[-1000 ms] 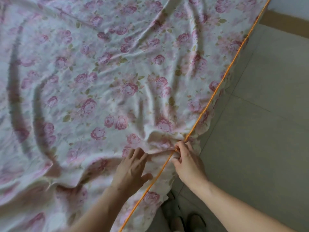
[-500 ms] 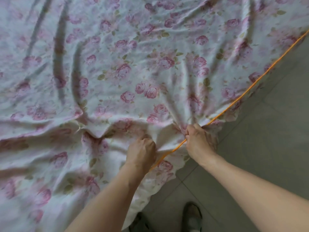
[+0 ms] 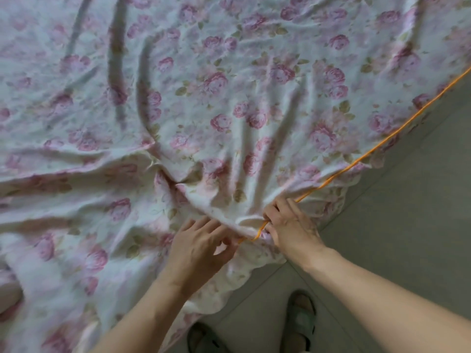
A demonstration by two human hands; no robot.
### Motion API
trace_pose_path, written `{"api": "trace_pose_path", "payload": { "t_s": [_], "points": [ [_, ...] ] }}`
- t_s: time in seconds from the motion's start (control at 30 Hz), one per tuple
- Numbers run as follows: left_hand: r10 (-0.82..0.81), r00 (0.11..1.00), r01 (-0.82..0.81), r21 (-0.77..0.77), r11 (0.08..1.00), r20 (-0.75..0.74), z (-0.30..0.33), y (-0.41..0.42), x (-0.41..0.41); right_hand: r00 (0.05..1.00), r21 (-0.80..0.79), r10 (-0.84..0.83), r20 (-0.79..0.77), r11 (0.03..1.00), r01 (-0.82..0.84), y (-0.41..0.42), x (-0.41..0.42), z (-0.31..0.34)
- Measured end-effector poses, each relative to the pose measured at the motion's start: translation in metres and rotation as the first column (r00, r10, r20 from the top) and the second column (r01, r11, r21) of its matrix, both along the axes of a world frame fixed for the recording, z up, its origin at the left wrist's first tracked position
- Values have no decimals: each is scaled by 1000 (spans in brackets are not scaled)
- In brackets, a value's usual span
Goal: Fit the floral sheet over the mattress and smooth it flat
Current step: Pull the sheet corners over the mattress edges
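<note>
The step in hand looks like the fitting of the sheet's edge at the near side of the bed, not yet the smoothing. The floral sheet [image 3: 229,103] lies spread but heavily creased, with long folds fanning away from the hands and a loose flap bunched between them.

The right hand [image 3: 288,225] has its fingers curled round a gather of cloth together with the orange cord [image 3: 382,143] that runs along the sheet's border; the cord leaves this hand and stretches taut away to the right, along the edge of the bed. A short slack loop of the same cord shows just left of the right hand, reaching toward the left hand [image 3: 201,248]. The left hand lies on the sheet just beside the right, fingers loosely spread over the cloth, thumb and forefinger close to the cord's end; whether they pinch it I cannot tell.

The mattress itself is hidden under the sheet. The sheet's scalloped hem hangs below the hands, over the tiled floor [image 3: 407,238], near the person's sandalled feet [image 3: 300,322].

The next move probably calls for drawing the gathered edge down and under the bed's side with an even pull, then sweeping flat palms outward from the hands to press out the fanned creases.
</note>
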State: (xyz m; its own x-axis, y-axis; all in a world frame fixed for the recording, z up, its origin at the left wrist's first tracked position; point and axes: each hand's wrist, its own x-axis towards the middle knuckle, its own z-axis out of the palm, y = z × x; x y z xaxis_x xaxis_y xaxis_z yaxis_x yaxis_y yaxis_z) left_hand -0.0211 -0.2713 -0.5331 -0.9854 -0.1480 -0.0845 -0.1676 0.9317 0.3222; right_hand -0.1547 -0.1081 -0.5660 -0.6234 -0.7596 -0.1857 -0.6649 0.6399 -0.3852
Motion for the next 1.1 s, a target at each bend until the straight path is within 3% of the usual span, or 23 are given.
{"api": "trace_pose_path", "payload": {
  "t_s": [0.17, 0.33, 0.47, 0.57, 0.67, 0.8, 0.97, 1.1],
  "points": [
    [48, 932, 16, -172, 985, 358, -7, -1, 40, 1000, 20, 21, -12, 1000, -21, -15, 12, -5],
    [46, 915, 36, -193, 980, 401, -2, 4, 43, 1000, -29, 10, 16, 1000, -10, -17, 34, -3],
    [172, 771, 28, -303, 953, 613, -6, -12, 73, 992, 10, 120, 39, 993, -120, -23, 64, -2],
    [232, 776, -38, -323, 946, 587, -7, -15, 80, 987, 31, 153, 45, 987, -155, -39, 89, -3],
    [213, 874, -90, -286, 954, 436, -2, -14, 89, 985, 23, 174, 10, 984, -175, -57, 109, 2],
    [163, 953, -148, -80, 986, 254, -14, -30, 143, 969, -8, 246, 34, 969, -246, -78, 137, 1],
    [355, 893, -353, -60, 934, 277, -12, -54, 212, 951, -13, 303, 58, 953, -303, -104, 175, 1],
    [343, 891, -311, -150, 939, 298, -10, -56, 227, 947, 5, 320, 21, 947, -320, -119, 196, 5]
  ]
}}
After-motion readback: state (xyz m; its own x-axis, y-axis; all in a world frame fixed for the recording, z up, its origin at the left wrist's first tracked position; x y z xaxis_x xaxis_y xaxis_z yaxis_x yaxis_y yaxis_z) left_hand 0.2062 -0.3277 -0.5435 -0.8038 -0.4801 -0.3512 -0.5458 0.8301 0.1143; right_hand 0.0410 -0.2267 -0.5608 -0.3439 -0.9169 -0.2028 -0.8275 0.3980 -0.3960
